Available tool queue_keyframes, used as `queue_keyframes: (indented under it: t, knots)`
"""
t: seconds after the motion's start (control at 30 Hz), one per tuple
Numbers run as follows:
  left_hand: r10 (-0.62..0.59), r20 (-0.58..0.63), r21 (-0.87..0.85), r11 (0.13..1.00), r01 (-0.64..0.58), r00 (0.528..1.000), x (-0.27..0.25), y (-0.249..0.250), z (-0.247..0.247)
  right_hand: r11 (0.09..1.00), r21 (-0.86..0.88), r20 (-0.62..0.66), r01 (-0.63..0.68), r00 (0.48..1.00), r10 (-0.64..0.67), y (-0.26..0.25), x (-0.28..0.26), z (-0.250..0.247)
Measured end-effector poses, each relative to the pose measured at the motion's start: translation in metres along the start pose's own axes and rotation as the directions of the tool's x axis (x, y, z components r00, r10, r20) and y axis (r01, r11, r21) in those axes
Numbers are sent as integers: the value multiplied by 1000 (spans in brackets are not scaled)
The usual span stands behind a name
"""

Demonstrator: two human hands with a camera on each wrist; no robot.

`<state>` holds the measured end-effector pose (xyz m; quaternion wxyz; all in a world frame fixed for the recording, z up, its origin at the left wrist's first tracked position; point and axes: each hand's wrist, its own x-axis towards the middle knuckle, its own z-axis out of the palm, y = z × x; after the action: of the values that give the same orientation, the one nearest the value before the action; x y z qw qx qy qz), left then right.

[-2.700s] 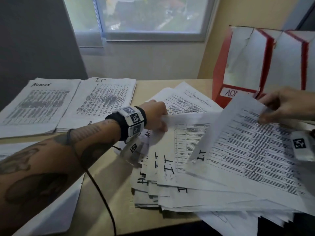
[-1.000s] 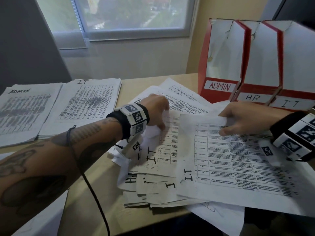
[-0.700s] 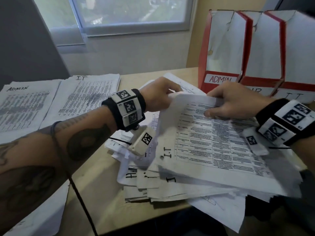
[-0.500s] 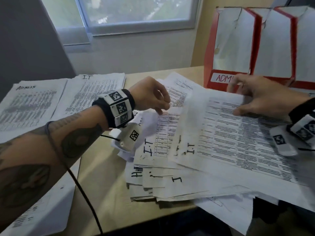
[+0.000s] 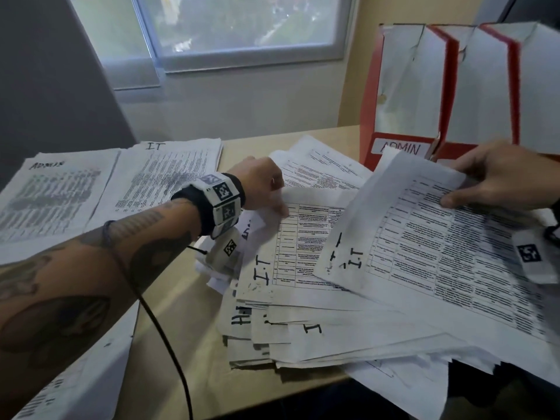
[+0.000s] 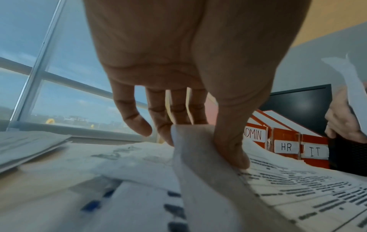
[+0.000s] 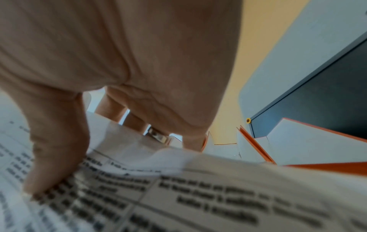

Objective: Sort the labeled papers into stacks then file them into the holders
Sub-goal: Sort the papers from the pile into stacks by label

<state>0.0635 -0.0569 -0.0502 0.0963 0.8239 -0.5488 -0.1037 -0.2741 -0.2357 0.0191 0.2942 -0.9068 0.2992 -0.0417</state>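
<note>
Along the right of the frame, the right hand [image 5: 500, 174] pinches a lifted IT sheet [image 5: 439, 247], which hides part of the red holders [image 5: 403, 95] marked ADMIN, HR and IT behind it. At centre, the left hand [image 5: 260, 186] pinches the edge of another IT sheet [image 5: 297, 253] atop the loose pile [image 5: 318, 338]. Upper left on the worktop [image 5: 181, 313] lie the ADMIN stack [image 5: 48, 195] and IT stack [image 5: 163, 177], side by side below the window [image 5: 242, 22].

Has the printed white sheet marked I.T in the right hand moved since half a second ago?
Yes. The printed white sheet marked I.T is raised off the pile; its far edge now overlaps the red ADMIN holder label, pinched by the right hand.
</note>
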Motion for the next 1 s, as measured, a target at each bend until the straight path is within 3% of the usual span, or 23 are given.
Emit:
queue_keyframes:
  t: [0.2,0.4,0.5,0.6,0.67,0.83,0.9,1.0]
  knots:
    - [4,-73,-41,999,-7,997,-1,1,-16,996,-92,-37,2,999,-6,1,7,3]
    - [42,-58,-40,998,-44,997,-4,6,-18,997,-71,-18,29,999,-31,-7,10,8]
    - [119,-35,-194,973,-123,992,-8,20,-21,996,15,-26,93,995,-92,-22,10,11]
    - [241,-35,-469,853,-228,970,-14,42,-20,980,77,-14,184,983,-183,-42,19,23]
    - [305,-66,-568,771,-287,950,-15,53,-19,984,14,22,176,984,-176,-48,28,33]
    - [181,-83,-655,731,-190,980,-19,38,-28,986,-101,17,136,991,-135,-39,31,33]
    - [123,-65,-648,750,-136,990,-22,19,-30,990,-81,-48,115,992,-119,-28,26,24]
    - [98,-9,-360,928,-95,995,-21,-1,-24,992,-107,-85,65,994,-74,-17,18,11]
